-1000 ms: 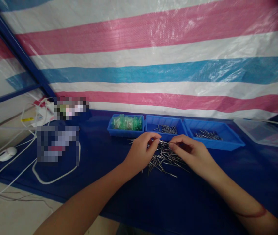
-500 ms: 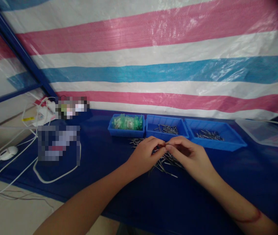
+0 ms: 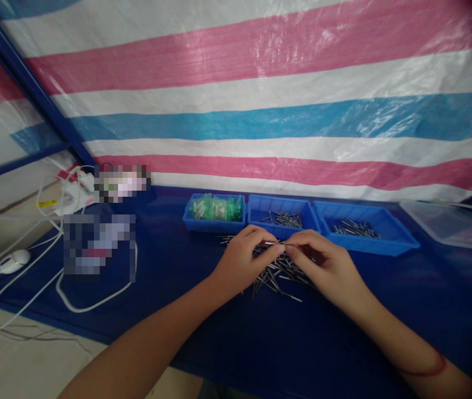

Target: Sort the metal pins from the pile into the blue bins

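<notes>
Over a loose pile of thin metal pins (image 3: pixel 280 277), which look like blind rivets, my two hands meet fingertip to fingertip. My left hand (image 3: pixel 242 260) is closed in a pinch on a slim metal pin (image 3: pixel 270 243). Opposite it, my right hand (image 3: pixel 329 263) pinches with thumb and forefinger at the other end of a thin dark shaft, which seems to be the same pin. Just behind the hands stand a blue bin (image 3: pixel 256 226) with shorter metal pins (image 3: pixel 288 219) and another blue bin (image 3: pixel 385 244) with similar pins (image 3: pixel 356 228).
A third blue bin (image 3: pixel 215 226) holds green and clear plastic packets (image 3: pixel 219 208). A clear plastic lid or tray (image 3: pixel 447 224) lies at right. White cables (image 3: pixel 59 288) and a white mouse-like object (image 3: pixel 15 259) are at left. Striped sheeting (image 3: pixel 261 127) hangs behind the blue table (image 3: pixel 302 343).
My hands have drawn slightly apart, and the pin between the fingertips shows more. My left hand has shifted a little to the left. The bins have not moved.
</notes>
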`<action>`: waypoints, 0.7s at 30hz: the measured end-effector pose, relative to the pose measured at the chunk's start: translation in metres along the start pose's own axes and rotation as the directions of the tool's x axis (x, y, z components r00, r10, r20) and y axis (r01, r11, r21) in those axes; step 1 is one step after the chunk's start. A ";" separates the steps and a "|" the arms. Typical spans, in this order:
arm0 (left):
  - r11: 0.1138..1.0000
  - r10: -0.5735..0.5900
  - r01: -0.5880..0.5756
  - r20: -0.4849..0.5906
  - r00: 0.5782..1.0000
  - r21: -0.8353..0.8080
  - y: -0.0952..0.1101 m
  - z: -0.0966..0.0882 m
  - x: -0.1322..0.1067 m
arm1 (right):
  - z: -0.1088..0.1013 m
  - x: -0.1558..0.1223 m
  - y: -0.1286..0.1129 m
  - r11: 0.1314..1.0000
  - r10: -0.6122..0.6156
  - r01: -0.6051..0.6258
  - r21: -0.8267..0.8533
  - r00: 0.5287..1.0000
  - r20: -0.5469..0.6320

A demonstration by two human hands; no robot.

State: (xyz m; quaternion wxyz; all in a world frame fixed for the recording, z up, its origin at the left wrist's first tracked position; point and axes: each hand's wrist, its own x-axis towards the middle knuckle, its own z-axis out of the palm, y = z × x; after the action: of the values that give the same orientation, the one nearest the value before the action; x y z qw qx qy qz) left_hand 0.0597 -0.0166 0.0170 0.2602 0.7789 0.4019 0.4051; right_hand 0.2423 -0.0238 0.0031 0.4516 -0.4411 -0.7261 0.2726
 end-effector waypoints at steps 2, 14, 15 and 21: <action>0.999 -0.013 0.012 0.023 1.000 0.051 -0.001 0.000 -0.001 | -0.002 0.002 0.002 1.000 -0.008 0.008 -0.030 1.000 0.000; 0.808 -0.082 -0.066 0.222 0.972 0.586 -0.009 0.000 -0.010 | -0.108 0.018 0.047 0.510 0.085 -0.485 -0.710 0.851 -0.519; 0.805 -0.084 -0.067 0.225 0.971 0.589 -0.009 0.000 -0.010 | -0.112 0.018 0.052 0.456 0.096 -0.500 -0.736 0.850 -0.517; 0.817 -0.110 -0.028 0.202 0.973 0.576 -0.008 0.001 -0.009 | -0.110 0.017 0.060 0.316 0.182 -0.496 -0.808 0.868 -0.462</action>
State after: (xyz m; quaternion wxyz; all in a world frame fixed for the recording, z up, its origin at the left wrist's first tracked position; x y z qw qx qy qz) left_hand 0.0539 -0.0196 0.0069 0.0657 0.8530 0.4899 0.1677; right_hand 0.3613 0.0190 0.0116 0.1673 -0.7917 -0.5692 -0.1456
